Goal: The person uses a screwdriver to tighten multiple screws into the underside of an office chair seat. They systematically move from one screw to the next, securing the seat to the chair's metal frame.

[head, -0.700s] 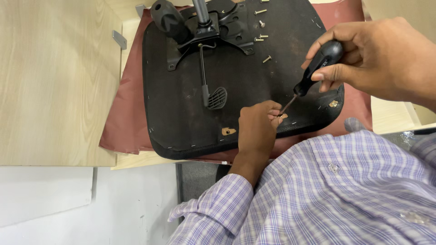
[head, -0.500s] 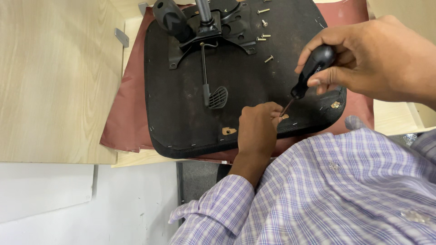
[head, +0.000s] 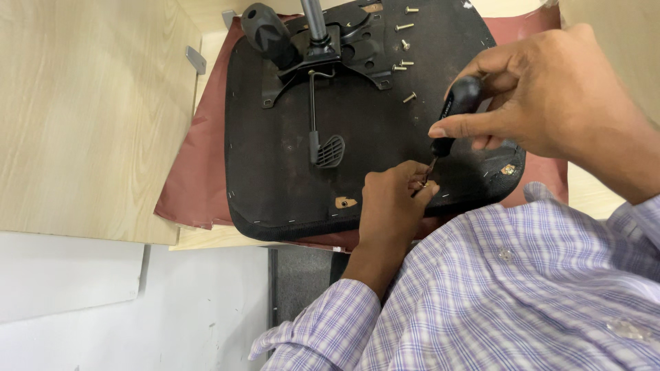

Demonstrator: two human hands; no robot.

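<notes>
Two bare hands work at the near edge of an upturned black chair seat base (head: 371,130) that lies on a maroon cloth (head: 199,172) spread over a pale wooden table (head: 82,103). The right hand (head: 550,103) is wrapped around the black handle of a screwdriver (head: 450,120), thumb and fingers pressed together on the grip, with the tool slanting down and to the left so that its thin shaft meets the seat base near its front rim. The left hand (head: 392,199) rests on the base just beside that tip, its fingertips pinched together around the spot where the shaft ends; what they pinch is too small to tell. Several loose silver screws (head: 402,47) lie scattered on the base toward its far side, beside the black metal mechanism plate (head: 330,48) with its upright steel post (head: 315,19) and a black knobbed lever (head: 265,31). A thin lever with a ribbed paddle (head: 328,150) runs down the middle of the base. Sleeves of a lilac checked shirt (head: 522,288) fill the lower right.
</notes>
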